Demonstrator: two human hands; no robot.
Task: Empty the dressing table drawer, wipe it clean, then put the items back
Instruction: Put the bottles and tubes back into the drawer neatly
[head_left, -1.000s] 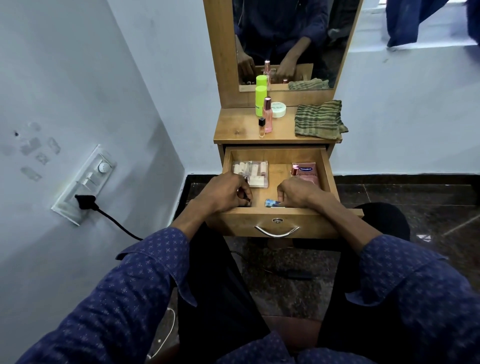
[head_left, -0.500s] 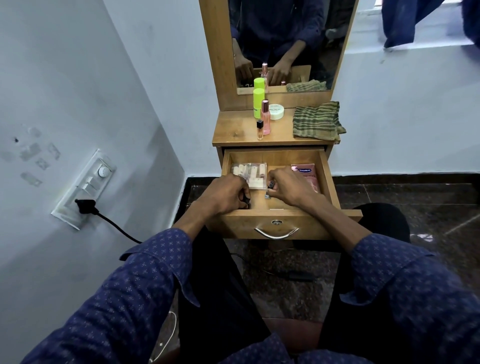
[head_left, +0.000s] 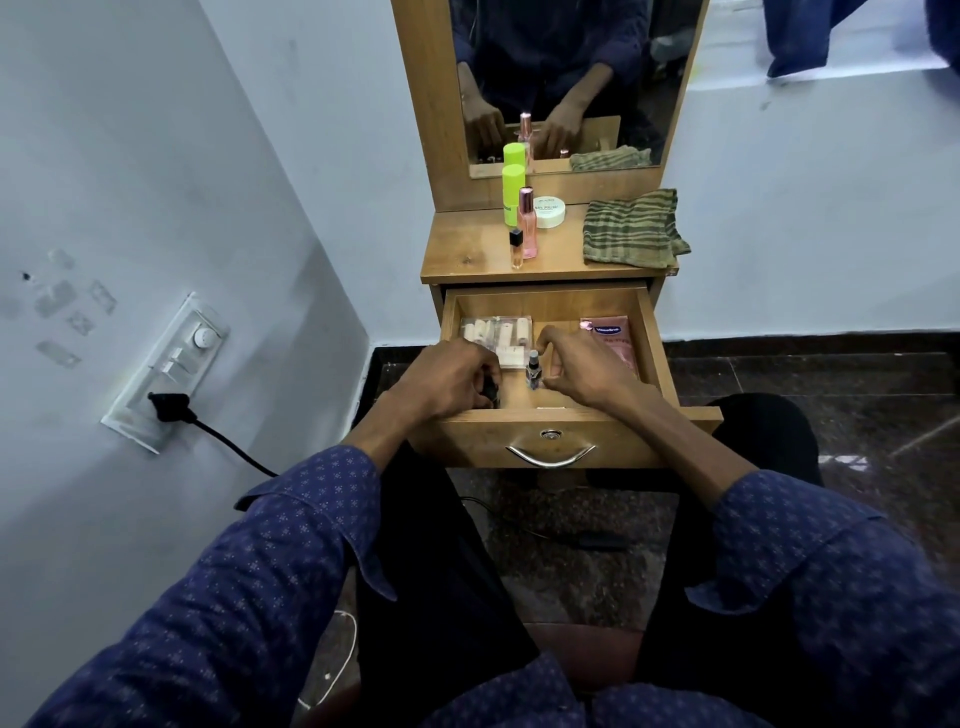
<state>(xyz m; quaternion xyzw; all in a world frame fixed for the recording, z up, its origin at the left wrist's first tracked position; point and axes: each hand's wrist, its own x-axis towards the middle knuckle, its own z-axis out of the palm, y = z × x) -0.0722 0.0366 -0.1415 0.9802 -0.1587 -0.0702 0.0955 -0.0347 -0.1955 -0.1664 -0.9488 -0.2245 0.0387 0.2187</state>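
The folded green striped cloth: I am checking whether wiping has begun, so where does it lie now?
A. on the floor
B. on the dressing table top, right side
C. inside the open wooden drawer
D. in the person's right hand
B: the folded green striped cloth lies on the wooden dressing table top, right side, while both hands are in the open wooden drawer.

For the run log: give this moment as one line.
drawer: open | left hand: holds dark item | right hand: at small bottle | cloth: on top
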